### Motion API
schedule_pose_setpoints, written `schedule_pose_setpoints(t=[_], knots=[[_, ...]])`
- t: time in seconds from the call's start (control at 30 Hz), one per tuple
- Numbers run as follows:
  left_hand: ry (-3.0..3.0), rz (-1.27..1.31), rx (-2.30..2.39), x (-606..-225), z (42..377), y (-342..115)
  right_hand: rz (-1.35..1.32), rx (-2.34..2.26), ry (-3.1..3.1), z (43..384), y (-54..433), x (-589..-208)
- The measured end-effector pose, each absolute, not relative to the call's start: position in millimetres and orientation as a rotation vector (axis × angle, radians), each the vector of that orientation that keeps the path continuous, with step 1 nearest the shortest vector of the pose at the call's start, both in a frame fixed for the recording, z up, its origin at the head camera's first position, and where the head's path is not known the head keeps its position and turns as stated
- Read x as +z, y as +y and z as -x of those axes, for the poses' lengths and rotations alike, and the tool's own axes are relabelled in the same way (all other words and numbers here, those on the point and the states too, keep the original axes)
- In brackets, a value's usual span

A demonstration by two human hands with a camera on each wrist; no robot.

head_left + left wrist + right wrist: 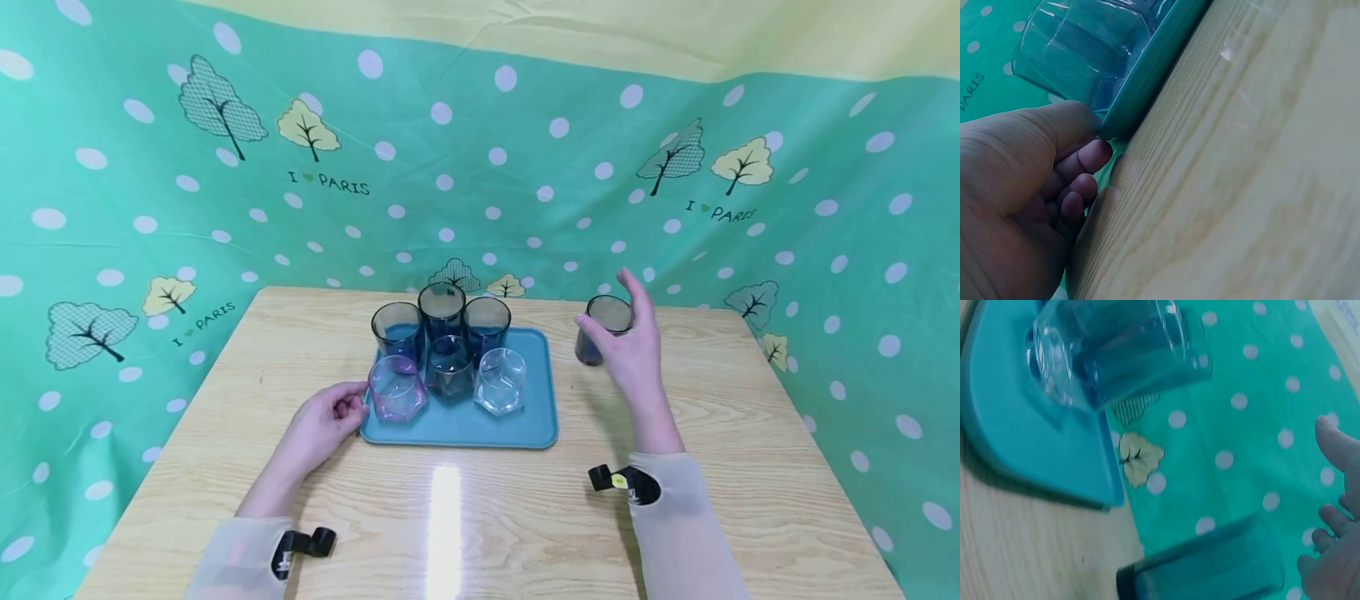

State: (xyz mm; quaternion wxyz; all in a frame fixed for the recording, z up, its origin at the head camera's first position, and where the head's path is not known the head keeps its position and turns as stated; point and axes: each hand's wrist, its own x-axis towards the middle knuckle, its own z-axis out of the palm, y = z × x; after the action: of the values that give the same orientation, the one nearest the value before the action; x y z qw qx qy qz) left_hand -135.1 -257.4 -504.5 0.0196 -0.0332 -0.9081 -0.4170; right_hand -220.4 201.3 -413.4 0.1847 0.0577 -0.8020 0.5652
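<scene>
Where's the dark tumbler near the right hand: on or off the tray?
Off. The dark tumbler stands on the wooden tabletop, with bare wood between it and the blue tray.

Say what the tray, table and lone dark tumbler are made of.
Tray: probably plastic, satin, with a smooth moulded rim. Table: wood or laminate, glossy; grain shows beneath a light streak. Dark tumbler: glass or plastic, glossy, with smoky see-through walls.

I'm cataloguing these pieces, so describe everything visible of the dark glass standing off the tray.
The dark glass is a tall, smoky, see-through tumbler that looks like tinted glass, with a round rim and a darker base. It stands upright, open end up, on the wooden table, right of the blue tray and apart from it. The right hand is close, thumb spread; the right wrist view shows a gap between hand and glass.
</scene>
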Motion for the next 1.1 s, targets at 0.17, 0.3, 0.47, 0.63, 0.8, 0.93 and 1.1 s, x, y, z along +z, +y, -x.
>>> schedule_pose_setpoints(t=[0.17, 0.3, 0.47, 0.63, 0.8, 0.93, 1.1], knots=[[-2.822, 0.101, -1.296, -502, 138, -258, -0.314, 1.671, -2.232, 219, 181, -400], [-2.821, 0.098, -1.305, -502, 140, -258, -0.461, 1.722, -2.261, 223, 165, -394], [-2.826, 0.101, -1.29, -502, 140, -258, -0.552, 1.748, -2.324, 225, 144, -391], [-2.822, 0.098, -1.293, -501, 139, -259, -0.613, 1.724, -2.399, 227, 123, -393], [-2.821, 0.102, -1.3, -503, 138, -259, -0.632, 1.713, -2.474, 230, 111, -402], [-2.823, 0.097, -1.299, -504, 137, -259, -0.616, 1.684, -2.545, 232, 106, -408], [-2.826, 0.095, -1.301, -504, 134, -258, -0.589, 1.648, -2.625, 235, 101, -416]])
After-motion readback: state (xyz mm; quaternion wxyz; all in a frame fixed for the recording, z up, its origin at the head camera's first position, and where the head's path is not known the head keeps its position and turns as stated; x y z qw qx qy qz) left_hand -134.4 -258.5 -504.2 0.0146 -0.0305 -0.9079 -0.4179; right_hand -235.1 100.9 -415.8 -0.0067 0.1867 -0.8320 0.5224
